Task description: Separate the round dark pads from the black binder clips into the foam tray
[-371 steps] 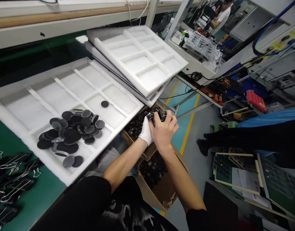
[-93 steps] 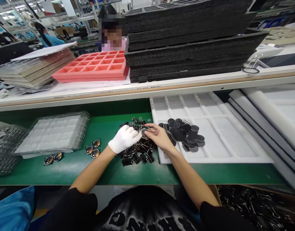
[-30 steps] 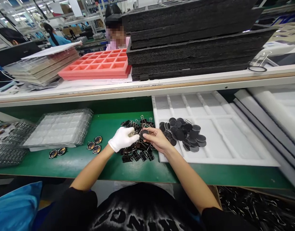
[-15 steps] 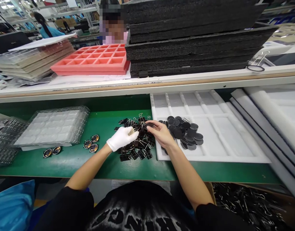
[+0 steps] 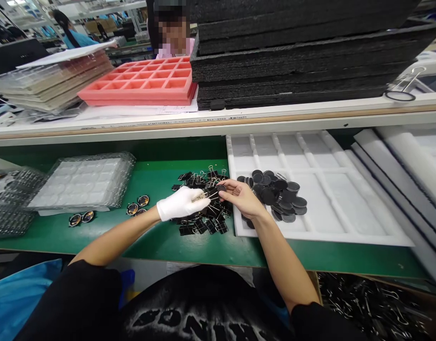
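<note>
Both hands have left the brown cardboard box (image 5: 315,285). My white-gloved left hand (image 5: 179,203) pinches a black, wire-handled binder clip (image 5: 212,194); my bare right hand (image 5: 245,200) grips a round black disc (image 5: 221,188) above the clip heap (image 5: 210,226). Snagging wires could knock it loose.

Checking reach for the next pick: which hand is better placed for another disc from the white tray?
Probably the right hand: it's beside the discs in the white tray, though it holds one disc. The gloved left hand is farther off, apparently holding a binder clip.
</note>
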The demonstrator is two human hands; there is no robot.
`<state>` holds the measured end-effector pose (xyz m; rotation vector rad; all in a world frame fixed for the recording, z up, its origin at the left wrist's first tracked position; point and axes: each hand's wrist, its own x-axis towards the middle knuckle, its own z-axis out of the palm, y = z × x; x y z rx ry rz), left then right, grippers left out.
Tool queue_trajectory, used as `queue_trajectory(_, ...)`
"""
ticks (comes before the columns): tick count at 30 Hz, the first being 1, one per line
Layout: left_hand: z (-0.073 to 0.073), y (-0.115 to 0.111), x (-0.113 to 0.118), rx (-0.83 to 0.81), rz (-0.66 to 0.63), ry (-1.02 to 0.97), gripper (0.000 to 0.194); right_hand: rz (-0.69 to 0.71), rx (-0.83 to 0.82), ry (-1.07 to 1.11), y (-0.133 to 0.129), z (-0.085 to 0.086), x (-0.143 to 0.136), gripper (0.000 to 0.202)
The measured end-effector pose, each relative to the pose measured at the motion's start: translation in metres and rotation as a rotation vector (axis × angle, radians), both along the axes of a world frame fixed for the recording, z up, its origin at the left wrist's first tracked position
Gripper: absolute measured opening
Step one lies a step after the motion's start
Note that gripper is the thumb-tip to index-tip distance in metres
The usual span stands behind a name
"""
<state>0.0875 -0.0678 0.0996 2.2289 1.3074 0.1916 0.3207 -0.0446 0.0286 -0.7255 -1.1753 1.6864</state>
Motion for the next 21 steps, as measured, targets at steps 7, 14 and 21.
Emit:
queue_trajectory(7,0.007,0.111,0.022,0.330,0.169,0.184,0.046,-0.131,-0.214,0.297,0.014,0.000,0.018,0.041)
queue_trajectory(14,-0.009,0.135,0.032,0.412,0.036,0.114,0.038,-0.183,-0.246,0.240,0.015,-0.005,0.011,0.039)
queue_trajectory(21,-0.016,0.022,0.024,0.599,0.034,-0.291,0.040,-0.024,0.004,0.119,-0.002,-0.003,0.000,0.041)
